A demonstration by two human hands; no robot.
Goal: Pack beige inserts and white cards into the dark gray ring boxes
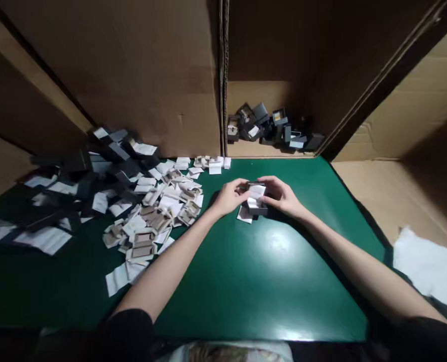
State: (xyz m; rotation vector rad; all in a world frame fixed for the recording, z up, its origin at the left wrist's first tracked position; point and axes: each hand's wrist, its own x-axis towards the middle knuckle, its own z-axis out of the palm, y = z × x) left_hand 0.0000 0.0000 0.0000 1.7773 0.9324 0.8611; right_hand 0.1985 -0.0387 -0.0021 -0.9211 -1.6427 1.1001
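Observation:
Near the far middle of the green table, a small dark box (260,211) sits between my two hands. A white folded piece (256,191), paper or card, lies in or over it; I cannot tell which. My left hand (231,197) has its fingers curled on the box's left side, thumb against the white piece. From the right, my right hand (283,197) closes round the box with thumb and fingers. A loose white slip of paper (245,214) pokes out at the box's lower left, on the table.
Left of my hands spreads a heap of small white and grey-brown card inserts (157,216). Further left lie dark boxes (121,151) mixed with white papers. A cardboard compartment (257,90) at the back holds several dark boxes (270,128). White cloth-like material (429,264) lies at right.

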